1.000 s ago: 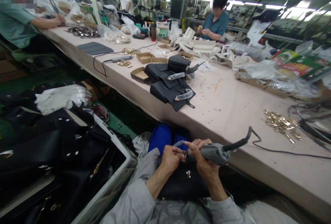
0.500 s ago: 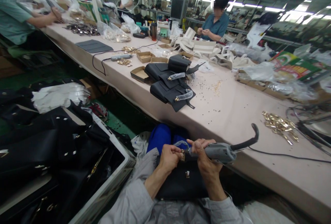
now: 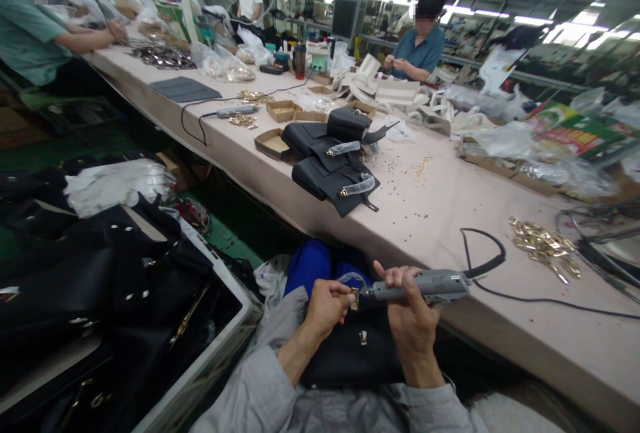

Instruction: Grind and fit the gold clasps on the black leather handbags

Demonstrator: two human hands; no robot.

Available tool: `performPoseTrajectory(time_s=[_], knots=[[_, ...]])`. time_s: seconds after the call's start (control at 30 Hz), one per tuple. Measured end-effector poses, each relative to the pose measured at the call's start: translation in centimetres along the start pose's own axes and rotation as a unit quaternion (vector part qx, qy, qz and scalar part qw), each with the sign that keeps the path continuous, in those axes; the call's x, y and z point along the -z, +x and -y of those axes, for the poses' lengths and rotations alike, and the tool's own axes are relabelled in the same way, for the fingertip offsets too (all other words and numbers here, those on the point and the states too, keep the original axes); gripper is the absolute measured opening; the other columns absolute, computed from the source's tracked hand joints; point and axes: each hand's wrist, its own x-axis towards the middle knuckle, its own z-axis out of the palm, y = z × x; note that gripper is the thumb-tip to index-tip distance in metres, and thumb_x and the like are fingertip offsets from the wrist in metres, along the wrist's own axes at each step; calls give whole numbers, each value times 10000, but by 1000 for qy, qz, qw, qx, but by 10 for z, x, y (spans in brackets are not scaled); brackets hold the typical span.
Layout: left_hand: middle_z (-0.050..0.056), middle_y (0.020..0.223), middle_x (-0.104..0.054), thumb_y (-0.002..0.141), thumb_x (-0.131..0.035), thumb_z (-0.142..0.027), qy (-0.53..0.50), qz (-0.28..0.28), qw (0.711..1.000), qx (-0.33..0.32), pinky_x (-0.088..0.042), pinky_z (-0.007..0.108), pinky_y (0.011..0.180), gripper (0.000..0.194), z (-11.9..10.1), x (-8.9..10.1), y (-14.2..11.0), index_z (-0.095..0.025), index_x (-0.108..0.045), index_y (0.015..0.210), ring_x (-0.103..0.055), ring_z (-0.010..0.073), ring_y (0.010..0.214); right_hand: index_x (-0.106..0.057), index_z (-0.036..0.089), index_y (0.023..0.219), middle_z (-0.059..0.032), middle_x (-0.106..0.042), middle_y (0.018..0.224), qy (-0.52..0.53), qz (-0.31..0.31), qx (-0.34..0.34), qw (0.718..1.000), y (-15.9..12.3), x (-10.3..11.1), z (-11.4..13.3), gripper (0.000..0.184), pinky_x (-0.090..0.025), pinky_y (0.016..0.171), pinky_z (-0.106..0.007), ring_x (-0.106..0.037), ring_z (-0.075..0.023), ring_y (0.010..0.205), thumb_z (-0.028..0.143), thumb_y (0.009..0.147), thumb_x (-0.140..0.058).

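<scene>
Gold fitting (image 3: 355,299): above the wearer's lap, at the upper part of a black bag (image 3: 345,356). Left hand (image 3: 327,308): fingers pinched narrow on the fitting. Right hand (image 3: 413,316): fingers wrapped around a grey corded tool (image 3: 430,285), its tip pointing at the fitting; contact cannot be told.

Risks (judged): the tip sits close to the left fingertips, so a slip off the metal could nick skin or scratch the gold finish. The bag rests on the lap without firm backing; a shifted knee could tilt the fitting out of line. Clear film (image 3: 356,278) curls just beside the tip and might catch. A second metal piece (image 3: 363,338) on the bag could be scraped if the tool drops.

Further out: the cord (image 3: 550,305) loops behind the tool and runs across the tabletop (image 3: 450,213); a snag there could jerk the tip sideways.
</scene>
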Motion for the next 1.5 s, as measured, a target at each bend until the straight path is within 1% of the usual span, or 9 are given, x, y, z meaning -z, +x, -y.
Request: performPoseTrajectory(time_s=[0.1,0.33,0.47,0.77,1.0,1.2,1.3,1.43,1.5], knots=[[-19,439,-578,628,-783,-274,-5,6,1000,-4,-347,199,324,265,-1,1,0,-81,-709,795,-433,86,335,-603,241,864,46,-537,780,15,5,-11,1000,1,3,1,197,-472,1097,-636,-569,-146,746,301,875,-790],[-22,424,-573,616,-842,-327,-28,11,1000,-1,-348,194,322,349,0,2,0,-73,-705,813,-431,83,324,-605,228,845,41,-524,783,37,-13,-23,999,4,11,-2,171,-472,1103,-617,-550,-144,754,278,895,-761],[-21,422,-572,613,-846,-320,-33,11,999,1,-349,191,321,347,0,2,0,-72,-701,807,-433,82,322,-600,226,834,45,-512,769,51,-30,-39,998,6,16,-2,185,-486,1095,-600,-541,-143,750,270,881,-773],[5,439,-593,651,-828,-316,-38,33,999,-14,-367,195,337,309,0,3,0,-56,-739,793,-442,84,328,-590,217,803,48,-506,756,54,-25,-58,997,9,19,-4,219,-514,1062,-592,-540,-142,735,292,863,-787],[9,445,-589,661,-826,-335,-46,55,997,-21,-364,198,348,312,-4,5,-2,-54,-766,781,-442,81,341,-582,218,811,49,-498,758,68,-24,-72,995,12,26,-8,219,-509,1074,-592,-535,-140,733,279,854,-788],[14,472,-612,656,-866,-336,-38,58,997,-30,-373,203,355,338,-4,6,-2,-58,-765,821,-454,86,355,-602,219,833,49,-507,767,71,-28,-71,995,13,27,-9,202,-515,1062,-619,-543,-144,742,289,864,-789],[9,480,-609,666,-848,-345,-25,58,997,-33,-374,205,359,330,-4,5,-2,-65,-762,819,-443,83,360,-604,216,822,50,-511,765,67,-26,-70,995,13,27,-11,213,-517,1061,-620,-547,-141,738,305,869,-792],[-13,476,-582,697,-796,-373,10,47,998,-36,-315,209,352,287,-6,2,-4,-108,-723,782,-405,83,349,-598,216,816,52,-512,753,64,-28,-75,995,14,27,-12,229,-525,1051,-608,-552,-140,727,312,857,-802],[-11,500,-592,710,-776,-366,22,42,998,-48,-294,210,378,247,-7,-1,-6,-136,-696,748,-413,84,373,-594,218,820,52,-514,748,68,-28,-82,994,15,26,-11,228,-539,1029,-605,-551,-141,717,305,852,-802]])
